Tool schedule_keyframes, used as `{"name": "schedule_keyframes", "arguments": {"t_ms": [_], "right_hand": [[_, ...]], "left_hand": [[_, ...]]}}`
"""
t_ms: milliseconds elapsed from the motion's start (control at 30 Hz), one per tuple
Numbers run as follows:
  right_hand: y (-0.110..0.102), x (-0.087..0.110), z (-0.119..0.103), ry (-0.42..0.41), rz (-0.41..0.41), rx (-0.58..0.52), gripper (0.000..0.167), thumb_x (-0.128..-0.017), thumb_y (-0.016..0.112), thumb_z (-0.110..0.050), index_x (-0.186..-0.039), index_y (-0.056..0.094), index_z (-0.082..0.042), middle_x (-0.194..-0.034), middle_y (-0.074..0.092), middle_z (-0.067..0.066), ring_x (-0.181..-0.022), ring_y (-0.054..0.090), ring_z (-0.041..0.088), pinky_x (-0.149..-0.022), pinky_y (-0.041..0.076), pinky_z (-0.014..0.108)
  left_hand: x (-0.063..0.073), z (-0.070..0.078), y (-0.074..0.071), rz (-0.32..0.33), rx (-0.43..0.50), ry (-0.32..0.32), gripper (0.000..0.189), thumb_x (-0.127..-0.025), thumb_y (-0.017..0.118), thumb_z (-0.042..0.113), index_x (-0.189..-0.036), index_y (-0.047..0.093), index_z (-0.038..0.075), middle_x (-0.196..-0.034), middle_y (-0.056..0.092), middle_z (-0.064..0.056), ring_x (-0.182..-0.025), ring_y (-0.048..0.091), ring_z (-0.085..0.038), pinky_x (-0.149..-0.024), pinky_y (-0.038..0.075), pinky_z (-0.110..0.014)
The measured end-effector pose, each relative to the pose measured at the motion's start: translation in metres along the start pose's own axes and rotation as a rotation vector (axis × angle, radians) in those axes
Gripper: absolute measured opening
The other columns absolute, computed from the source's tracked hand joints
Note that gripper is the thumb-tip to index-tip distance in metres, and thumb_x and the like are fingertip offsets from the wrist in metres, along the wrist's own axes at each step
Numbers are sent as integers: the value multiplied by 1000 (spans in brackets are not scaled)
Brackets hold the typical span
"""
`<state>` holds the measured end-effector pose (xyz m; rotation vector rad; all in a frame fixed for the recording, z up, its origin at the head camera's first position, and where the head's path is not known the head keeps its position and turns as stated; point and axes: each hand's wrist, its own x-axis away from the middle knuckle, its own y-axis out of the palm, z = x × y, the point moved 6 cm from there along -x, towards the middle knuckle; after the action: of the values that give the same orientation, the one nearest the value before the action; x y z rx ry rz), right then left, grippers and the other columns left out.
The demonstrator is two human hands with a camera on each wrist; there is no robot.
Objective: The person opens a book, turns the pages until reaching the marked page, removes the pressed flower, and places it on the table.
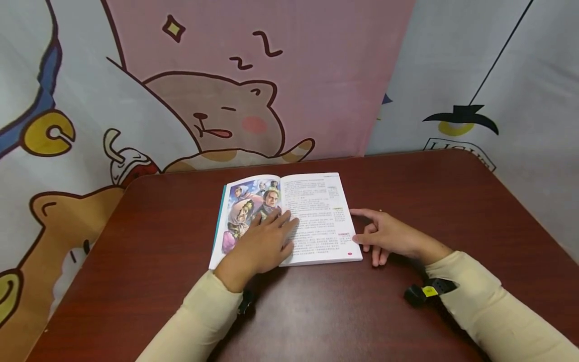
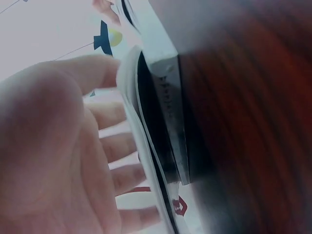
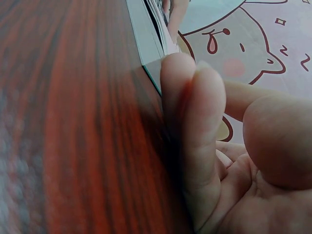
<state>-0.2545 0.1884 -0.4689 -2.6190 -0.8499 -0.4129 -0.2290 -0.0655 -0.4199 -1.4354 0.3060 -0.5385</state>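
Note:
An open book [image 1: 312, 221] lies on the table, a colour illustration of several people on its left page and printed text on its right. My left hand [image 1: 264, 241] rests across the middle fold with its fingers spread over the lower illustration and the inner edge of the text. In the left wrist view, that hand's fingertips [image 2: 129, 146] touch the raised page surface. My right hand [image 1: 384, 235] is at the book's right edge, index fingertip and thumb tip apart against the page edge. Its other fingers [image 3: 200, 107] bend loosely beside the book, near the tabletop.
The dark reddish-brown wooden table [image 1: 334, 311] extends around the book. Behind it hangs a cartoon-printed cloth [image 1: 334, 75] with a sleeping bear. A black strap with a yellow mark [image 1: 429, 291] is on the right wrist, and a dark device [image 1: 245, 301] sits under the left.

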Motion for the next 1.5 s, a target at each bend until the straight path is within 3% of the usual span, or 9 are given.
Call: {"name": "schedule_keyframes", "arguments": {"t_ms": [233,367,667,967,1233,1500], "right_hand": [[0,0,1,1,-3,-8,81,-95,68,-18,-158,18,-10,-76,61,13,-48,66,23,-45,55,40],[1,0,1,0,-4,-9,81,-95,68,-17,-158,18,-10,-76,61,13,-48,66,22,-44,55,39],[0,-1,0,12,2,-2,81,-95,69,-18,-158,18,-11,-76,61,14,-49,66,24,-45,55,40],[0,-2,1,26,9,-6,80,-96,68,-19,-158,19,-11,-76,61,14,-48,66,24,-45,55,40],[0,0,1,58,2,-70,64,-104,49,-16,-159,17,-13,-75,61,13,-48,66,24,-45,55,38],[1,0,0,58,-16,-106,60,-105,39,-10,-160,14,-13,-75,60,12,-48,65,23,-46,55,37]], "left_hand": [[0,9,0,20,20,114,72,-89,65,58,-149,48,23,-157,43,-9,-146,38,-33,-119,27,-58],[0,11,1,28,37,138,77,-84,68,63,-148,51,24,-157,43,-10,-145,41,-33,-119,26,-58],[0,12,1,16,34,117,70,-85,69,61,-146,53,31,-158,43,-4,-145,40,-35,-114,27,-68],[0,11,3,7,30,111,66,-88,66,60,-146,53,32,-158,42,-3,-145,41,-35,-113,28,-69],[-2,10,5,6,9,116,63,-91,61,60,-147,51,33,-159,42,-3,-145,41,-34,-113,28,-68],[0,10,5,-31,26,102,62,-93,60,55,-149,48,33,-161,38,-3,-147,37,-34,-115,25,-67]]}}
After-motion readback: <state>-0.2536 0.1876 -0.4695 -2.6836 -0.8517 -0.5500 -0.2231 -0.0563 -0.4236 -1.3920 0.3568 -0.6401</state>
